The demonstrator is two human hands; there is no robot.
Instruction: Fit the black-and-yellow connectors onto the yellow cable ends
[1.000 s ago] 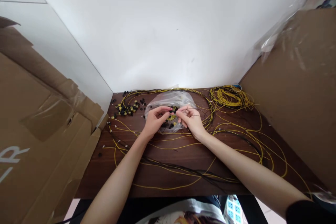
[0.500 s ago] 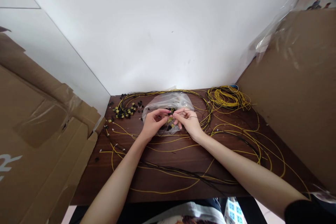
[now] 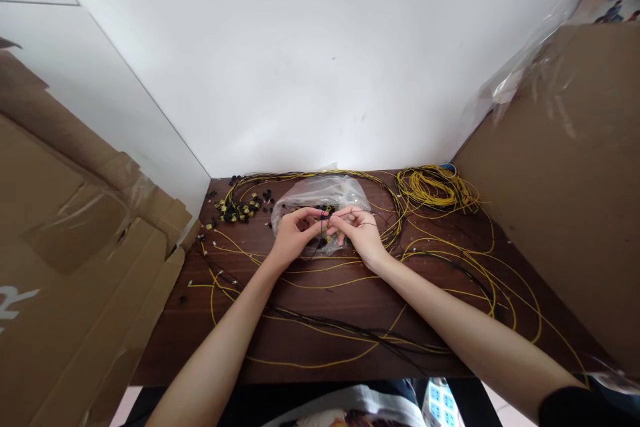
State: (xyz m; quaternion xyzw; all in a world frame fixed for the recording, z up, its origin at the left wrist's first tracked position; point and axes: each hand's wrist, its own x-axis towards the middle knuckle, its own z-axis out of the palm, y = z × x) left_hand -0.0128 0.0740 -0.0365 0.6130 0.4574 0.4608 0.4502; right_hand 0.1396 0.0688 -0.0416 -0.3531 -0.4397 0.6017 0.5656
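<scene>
Even, bright indoor light, soft shadows, sharp centre, strong wide-angle bending toward the edges.

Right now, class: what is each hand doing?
Left hand: fingers pinched shut on a small black part.
Right hand: fingers pinched shut on a thin black wire.

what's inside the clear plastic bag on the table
The clear plastic bag holds small black and yellow connector pieces. The left hand and right hand cover its near half, so how many lie there cannot be seen.
</scene>
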